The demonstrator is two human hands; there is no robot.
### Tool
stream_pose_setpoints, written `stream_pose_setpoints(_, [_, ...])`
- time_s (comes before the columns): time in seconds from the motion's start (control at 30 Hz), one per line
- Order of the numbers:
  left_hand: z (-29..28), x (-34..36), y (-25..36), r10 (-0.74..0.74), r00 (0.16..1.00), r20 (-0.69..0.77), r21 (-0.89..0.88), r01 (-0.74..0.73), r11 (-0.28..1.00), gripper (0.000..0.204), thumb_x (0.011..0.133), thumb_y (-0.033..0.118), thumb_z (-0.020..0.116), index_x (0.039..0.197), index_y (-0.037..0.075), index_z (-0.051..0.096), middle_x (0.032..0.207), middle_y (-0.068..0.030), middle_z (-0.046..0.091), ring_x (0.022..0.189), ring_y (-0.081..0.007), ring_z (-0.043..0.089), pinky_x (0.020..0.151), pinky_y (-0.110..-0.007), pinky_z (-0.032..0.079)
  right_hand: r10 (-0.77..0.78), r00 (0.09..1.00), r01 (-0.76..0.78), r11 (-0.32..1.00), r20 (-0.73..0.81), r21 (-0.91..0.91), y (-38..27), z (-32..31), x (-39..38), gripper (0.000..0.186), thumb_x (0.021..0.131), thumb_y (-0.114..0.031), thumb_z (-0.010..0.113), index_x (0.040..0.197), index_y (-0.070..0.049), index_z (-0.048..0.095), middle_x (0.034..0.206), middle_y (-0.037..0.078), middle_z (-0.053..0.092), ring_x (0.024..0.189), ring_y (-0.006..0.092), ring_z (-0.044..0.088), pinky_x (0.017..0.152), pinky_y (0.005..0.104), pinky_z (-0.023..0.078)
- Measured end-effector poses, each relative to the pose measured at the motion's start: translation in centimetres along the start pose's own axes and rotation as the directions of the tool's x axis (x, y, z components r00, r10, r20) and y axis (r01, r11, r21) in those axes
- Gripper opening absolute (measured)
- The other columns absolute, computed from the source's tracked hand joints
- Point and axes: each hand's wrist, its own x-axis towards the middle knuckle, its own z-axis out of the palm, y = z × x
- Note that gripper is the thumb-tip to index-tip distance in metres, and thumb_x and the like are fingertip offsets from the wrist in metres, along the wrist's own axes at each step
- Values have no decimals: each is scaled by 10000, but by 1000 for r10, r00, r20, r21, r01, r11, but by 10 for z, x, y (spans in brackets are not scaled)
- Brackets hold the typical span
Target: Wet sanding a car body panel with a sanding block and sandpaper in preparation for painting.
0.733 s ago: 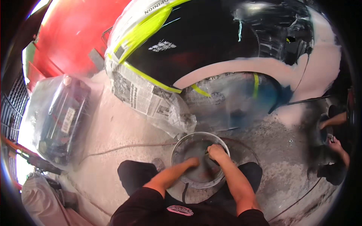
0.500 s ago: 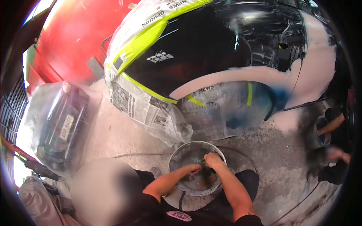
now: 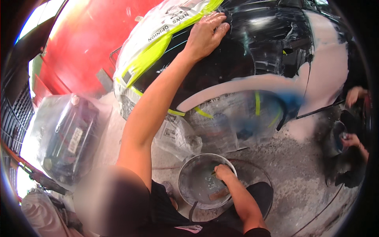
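Observation:
My left hand point(image 3: 206, 34) lies on the upper edge of a glossy black car panel point(image 3: 231, 55), fingers stretched out, next to yellow-green masking tape point(image 3: 152, 55) and newspaper. Nothing shows in its grasp; what is under the palm is hidden. My right hand point(image 3: 223, 173) is closed over the right side of a round bucket point(image 3: 182, 191) between my legs. A small yellow-green edge sticks out at its fingers; the rest is covered. Murky water point(image 3: 197, 179) with bits of foam fills the bucket. A brown block point(image 3: 219, 194) shows inside near its lower right wall.
Newspaper sheets point(image 3: 221, 118) cover the wheel area under a pale filler arch point(image 3: 237, 83). At right, a co-worker's hands point(image 3: 350, 140) are by another bucket point(image 3: 337, 136). A plastic-wrapped car part point(image 3: 71, 134) stands left. A hose point(image 3: 252, 166) crosses the floor.
My left hand has left the bucket and reached up onto the black panel. My right hand stays at the bucket, still closed. The co-worker's hands at right have shifted.

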Motion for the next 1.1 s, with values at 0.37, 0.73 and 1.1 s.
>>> stream_pose_setpoints(0.37, [82, 85, 22, 79, 980, 184, 533, -167, 830, 857, 1032, 583, 493, 1596, -49, 359, 1688, -325, 241, 1593, -476, 173, 1306, -542, 156, -51, 998, 52, 998, 23, -39, 8, 6, 0, 293, 909, -114, 604, 1144, -69, 773, 1200, 219, 741, 1136, 398, 714, 996, 488, 563])
stream_pose_setpoints(0.73, [16, -26, -20, 149, 956, 252, 444, -251, 860, 780, 1049, 532, 537, 1609, 14, 375, 1700, -193, 317, 1581, -369, 283, 1303, -493, 197, -27, 999, 26, 1000, 31, 10, 11, 2, 2, 286, 896, -117, 619, 1132, -81, 777, 1157, 200, 755, 1120, 398, 718, 970, 491, 570])
stream_pose_setpoints(1.1, [96, 61, 50, 184, 936, 300, 426, -304, 852, 826, 1034, 577, 500, 1571, -43, 408, 1668, -300, 317, 1581, -440, 243, 1300, -556, 176, -79, 997, 78, 997, -17, -8, 10, 8, 3, 260, 877, -100, 644, 1093, -77, 787, 1122, 194, 762, 1077, 395, 726, 947, 488, 575])
